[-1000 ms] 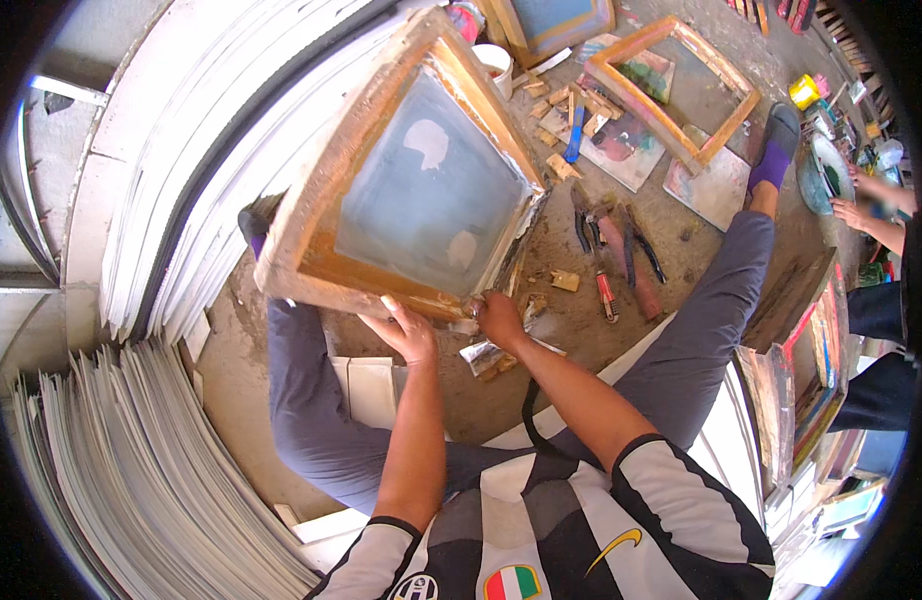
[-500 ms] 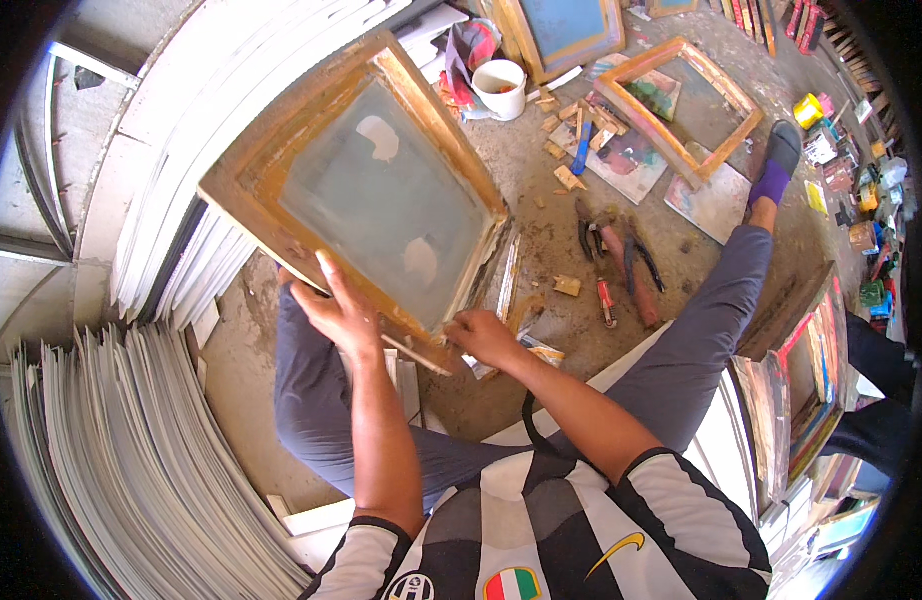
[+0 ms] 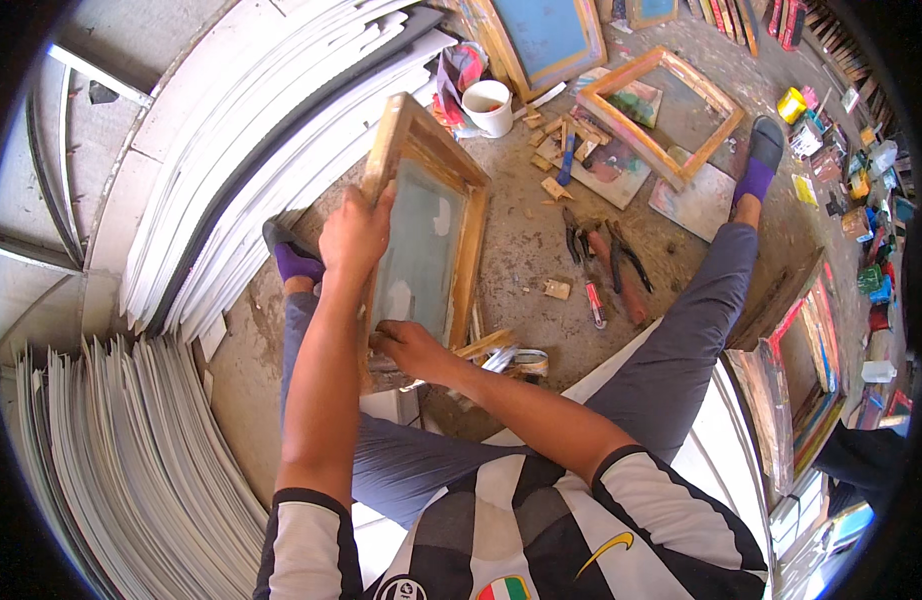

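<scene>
A wooden picture frame (image 3: pixel 469 235) with a grey-blue panel (image 3: pixel 413 245) in it stands steeply tilted between my legs. My left hand (image 3: pixel 354 238) is closed around its left side rail, thumb toward the panel. Low on the frame, my right hand (image 3: pixel 419 352) has its fingers curled over the bottom rail near the lower left corner; the fingertips are partly hidden. Wood strips and a roll of tape (image 3: pixel 530 362) lie just right of that hand. Beyond them on the floor are black-handled pliers (image 3: pixel 633 262), a red cutter (image 3: pixel 594 305) and a small wood block (image 3: pixel 557 289).
An empty wooden frame (image 3: pixel 716 150) lies on painted boards ahead. Wood scraps, a blue-handled tool (image 3: pixel 566 165) and a white bucket (image 3: pixel 488 108) are near it. Stacked white sheets (image 3: pixel 131 450) line my left. Paint containers (image 3: pixel 856 225) and leaning frames (image 3: pixel 766 410) stand to the right.
The frame has swung from leaning left to nearly upright and edge-on. My left hand has moved up along its side rail; my right hand has shifted left along the bottom.
</scene>
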### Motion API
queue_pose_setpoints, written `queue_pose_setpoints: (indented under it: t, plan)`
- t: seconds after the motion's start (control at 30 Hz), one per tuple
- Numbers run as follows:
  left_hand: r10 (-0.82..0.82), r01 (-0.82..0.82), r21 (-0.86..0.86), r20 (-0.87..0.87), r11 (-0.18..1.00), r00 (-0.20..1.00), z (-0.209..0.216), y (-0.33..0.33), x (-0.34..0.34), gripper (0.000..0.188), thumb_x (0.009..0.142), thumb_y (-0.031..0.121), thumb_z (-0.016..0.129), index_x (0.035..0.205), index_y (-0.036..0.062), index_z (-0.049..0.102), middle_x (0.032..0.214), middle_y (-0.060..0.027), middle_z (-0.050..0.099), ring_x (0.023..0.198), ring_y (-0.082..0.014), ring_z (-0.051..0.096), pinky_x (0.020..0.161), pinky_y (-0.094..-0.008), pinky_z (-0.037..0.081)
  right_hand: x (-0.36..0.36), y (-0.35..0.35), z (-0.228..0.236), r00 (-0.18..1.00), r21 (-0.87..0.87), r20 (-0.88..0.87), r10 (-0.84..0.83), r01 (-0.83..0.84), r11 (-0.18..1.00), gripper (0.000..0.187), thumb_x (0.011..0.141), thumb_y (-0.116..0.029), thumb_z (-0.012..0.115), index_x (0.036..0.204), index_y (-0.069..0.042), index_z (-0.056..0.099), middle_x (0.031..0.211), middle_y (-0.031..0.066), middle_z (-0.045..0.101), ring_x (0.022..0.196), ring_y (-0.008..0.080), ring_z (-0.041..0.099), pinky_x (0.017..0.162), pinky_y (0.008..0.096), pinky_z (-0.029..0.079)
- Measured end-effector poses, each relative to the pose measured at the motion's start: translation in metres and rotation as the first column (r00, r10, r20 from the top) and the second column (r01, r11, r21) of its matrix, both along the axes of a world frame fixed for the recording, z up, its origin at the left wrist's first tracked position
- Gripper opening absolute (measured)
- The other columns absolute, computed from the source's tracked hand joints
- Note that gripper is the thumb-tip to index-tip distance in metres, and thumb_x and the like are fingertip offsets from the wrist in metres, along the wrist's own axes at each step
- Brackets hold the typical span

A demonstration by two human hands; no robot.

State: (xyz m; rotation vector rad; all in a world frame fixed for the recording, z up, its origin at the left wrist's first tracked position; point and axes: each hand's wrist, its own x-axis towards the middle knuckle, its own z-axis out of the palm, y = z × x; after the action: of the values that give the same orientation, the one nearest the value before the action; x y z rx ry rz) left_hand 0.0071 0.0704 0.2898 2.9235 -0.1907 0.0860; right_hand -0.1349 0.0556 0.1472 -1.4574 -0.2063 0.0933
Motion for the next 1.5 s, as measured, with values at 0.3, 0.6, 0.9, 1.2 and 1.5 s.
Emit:
queue_pose_setpoints:
  t: [0.3, 0.6, 0.9, 1.2, 1.5]
  plan:
    - [-0.212, 0.211, -0.013, -0.049, 0.977, 0.976, -0.02, 0.016, 0.019, 0.068, 0.094, 0.061, 0.056, 0.126, 0.0006, 0.056, 0.104, -0.029, 0.069, 0.102, -0.0461, 0.066, 0.086, -0.0538, 0.051, 0.031, 0.012, 0.012, 0.995, 0.098, -0.098, -0.033, 0.043, 0.994, 0.026, 0.095, -0.016, 0.055, 0.107, 0.005, 0.065, 0.095, 0.0242, 0.069, 0.091, 0.0403, 0.068, 0.083, 0.0449, 0.052]
    - [-0.043, 0.066, -0.626, 0.053, 0.777, 0.998, -0.06, 0.163, -0.112, 0.044, 0.101, 0.03, 0.061, 0.127, -0.0043, 0.056, 0.105, -0.016, 0.067, 0.099, -0.0198, 0.062, 0.087, -0.0334, 0.05, 0.055, 0.053, -0.022, 0.962, 0.322, -0.188, -0.199, 0.252, 0.913, 0.03, 0.094, -0.005, 0.06, 0.123, -0.003, 0.054, 0.084, 0.0082, 0.064, 0.078, 0.012, 0.063, 0.064, 0.0283, 0.051]
    - [0.386, 0.047, -0.789, 0.351, 0.613, 0.853, -0.064, 0.13, -0.089, 0.046, 0.107, 0.031, 0.051, 0.082, -0.0035, 0.067, 0.072, -0.0026, 0.061, 0.066, -0.0089, 0.05, 0.06, -0.0271, 0.039, 0.036, 0.029, 0.001, 0.913, -0.12, 0.361, -0.192, 0.25, 0.961, 0.03, 0.095, -0.011, 0.06, 0.124, -0.004, 0.058, 0.105, 0.0213, 0.068, 0.094, 0.0402, 0.068, 0.079, 0.0476, 0.054]
    - [0.25, 0.088, -0.621, 0.435, 0.779, 0.865, 0.048, 0.074, -0.046, 0.062, 0.106, 0.043, 0.048, 0.076, -0.0055, 0.072, 0.056, -0.0027, 0.051, 0.055, -0.0113, 0.046, 0.055, -0.0319, 0.038, 0.062, -0.014, 0.085, 0.805, -0.192, 0.537, -0.253, 0.409, 0.892, 0.035, 0.09, -0.013, 0.066, 0.122, 0.0, 0.058, 0.1, 0.0195, 0.067, 0.087, 0.0395, 0.067, 0.07, 0.0473, 0.054]
    - [0.118, 0.038, -0.621, 0.207, 0.783, 0.971, 0.102, 0.036, -0.01, 0.072, 0.103, 0.056, 0.045, 0.093, -0.0084, 0.075, 0.075, -0.0125, 0.07, 0.071, -0.0183, 0.063, 0.073, -0.0339, 0.051, 0.097, -0.034, 0.146, 0.753, -0.186, 0.437, -0.493, 0.611, 0.769, 0.017, 0.086, -0.015, 0.066, 0.094, -0.001, 0.06, 0.082, 0.0209, 0.066, 0.078, 0.0452, 0.065, 0.07, 0.0532, 0.052]
